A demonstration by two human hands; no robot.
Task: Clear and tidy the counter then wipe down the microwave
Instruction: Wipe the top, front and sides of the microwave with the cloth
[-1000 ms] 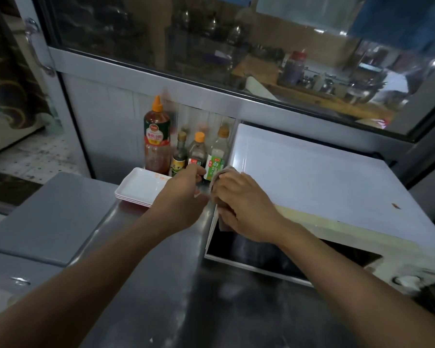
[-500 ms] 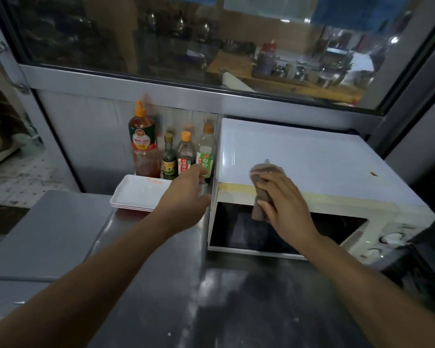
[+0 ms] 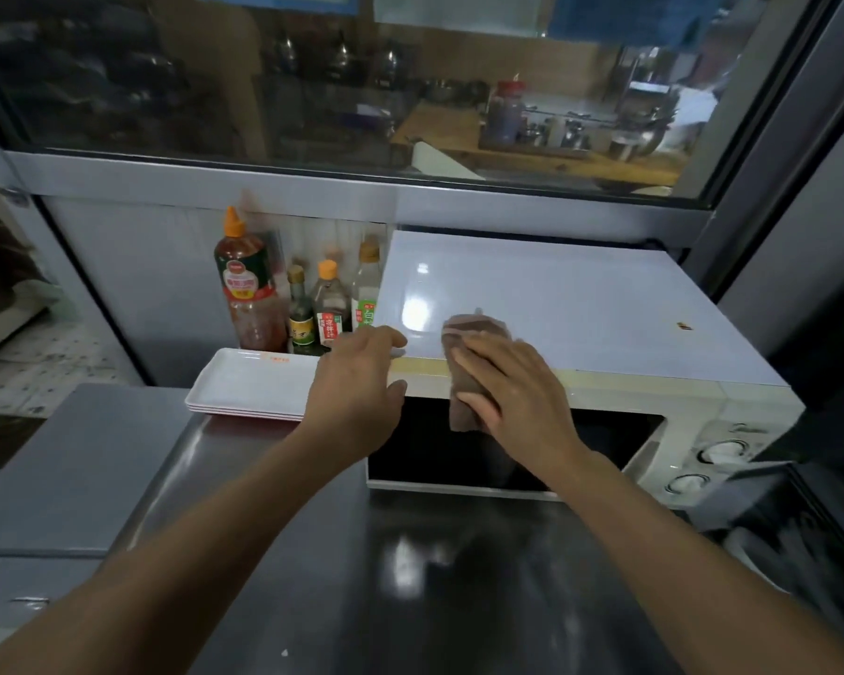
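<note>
right hand (image 3: 507,382) presses brown cloth (image 3: 469,377), fingers flat, over microwave (image 3: 581,304) top's near-left front edge; unwiped top extends right and far; left hand (image 3: 361,382), fingers loosely spread, steadies the left corner

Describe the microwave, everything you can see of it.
The microwave is a white box with a glossy flat top, a yellowed front edge, a dark door window and two round knobs at its right. It sits upright on the steel counter. The right hand presses a brown cloth over its top front edge; the left hand touches its left corner.
</note>
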